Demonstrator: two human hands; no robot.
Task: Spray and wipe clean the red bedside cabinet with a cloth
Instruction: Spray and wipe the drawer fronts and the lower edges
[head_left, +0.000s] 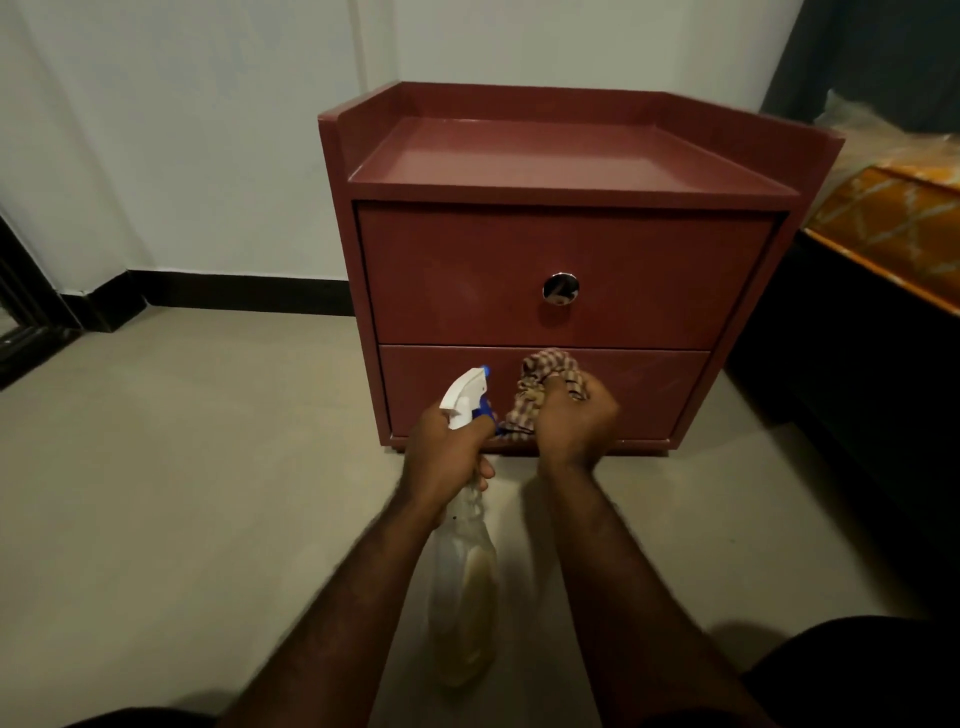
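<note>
— Where is the red bedside cabinet (561, 249) found?
— It is set on the pale floor (182, 467), against the white wall (182, 130), with a bed (893, 228) beside it.
— What is held by the left hand (447, 457)?
— A spray bottle (464, 566) is gripped at the neck by curled fingers, with the nozzle pointed at the lower drawer (649, 389).
— And the right hand (574, 421)?
— A checked cloth (545, 379) is bunched in its closed fingers before that drawer; contact cannot be told.
</note>
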